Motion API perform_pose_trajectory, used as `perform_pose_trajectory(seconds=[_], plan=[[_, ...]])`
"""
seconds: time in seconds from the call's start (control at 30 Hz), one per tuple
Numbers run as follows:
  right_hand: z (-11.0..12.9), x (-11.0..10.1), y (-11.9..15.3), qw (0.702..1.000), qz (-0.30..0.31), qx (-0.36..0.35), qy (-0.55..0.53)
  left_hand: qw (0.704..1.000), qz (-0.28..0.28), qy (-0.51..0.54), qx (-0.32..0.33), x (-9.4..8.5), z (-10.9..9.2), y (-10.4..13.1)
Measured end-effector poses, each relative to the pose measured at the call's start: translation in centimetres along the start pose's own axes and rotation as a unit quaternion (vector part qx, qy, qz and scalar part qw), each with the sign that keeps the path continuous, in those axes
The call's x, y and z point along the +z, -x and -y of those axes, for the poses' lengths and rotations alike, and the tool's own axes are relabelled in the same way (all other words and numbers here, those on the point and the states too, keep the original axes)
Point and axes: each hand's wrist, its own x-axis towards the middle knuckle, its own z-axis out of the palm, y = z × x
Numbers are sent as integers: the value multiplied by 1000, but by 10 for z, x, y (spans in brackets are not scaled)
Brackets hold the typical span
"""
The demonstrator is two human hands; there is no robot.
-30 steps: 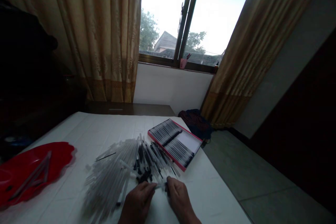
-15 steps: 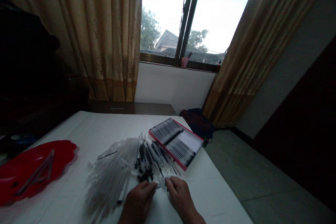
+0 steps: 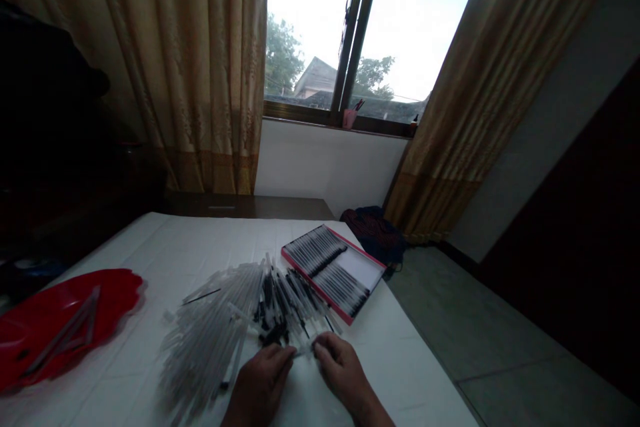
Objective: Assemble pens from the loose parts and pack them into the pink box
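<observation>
"How are we holding it?"
"Our left hand (image 3: 263, 377) and right hand (image 3: 340, 370) both pinch a small, translucent plastic piece (image 3: 303, 350), blurred, between them, presumably to steady both ends."
"And the rest?"
"The heap of long, clear plastic tubes (image 3: 213, 327) and the bundle of slim, black-and-clear plastic sticks (image 3: 283, 297) fan out near us, likely for easy reach; the shallow, red-edged rectangular box (image 3: 367, 265) lies beyond, holding neat rows."
"Our surroundings?"
"A flat white table (image 3: 395, 360), gold patterned curtains (image 3: 210, 67), a dark-framed window (image 3: 353, 33)."
</observation>
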Motion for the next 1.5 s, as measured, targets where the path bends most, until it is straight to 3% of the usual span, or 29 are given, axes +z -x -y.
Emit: perform_pose_trajectory(seconds=[0.23, 0.47, 0.6, 0.83, 0.97, 1.1, 1.5], plan=[[-1, 13, 0, 992, -47, 3, 120, 1000, -2, 17, 8, 2, 2, 1], [3, -2, 4, 1000, -5, -27, -1, 999, -8, 34, -1, 2, 1, 2], [-1, -2, 4, 1000, 11, -5, -17, 1000, -5, 25, -4, 0, -2, 2], [-4, 5, 1, 1000, -10, 28, 7, 1000, -15, 20, 1, 0, -1, 1], [-11, 1, -1, 986, -101, 66, -111, 995, -88, 25, -31, 3, 4, 1], [-19, -1, -2, 962, -165, 95, -196, 987, -126, 69, -74, 2, 8, 1], [-8, -6, -4, 980, -128, 93, -119, 929, -106, 314, -166, 7, 19, -1]])
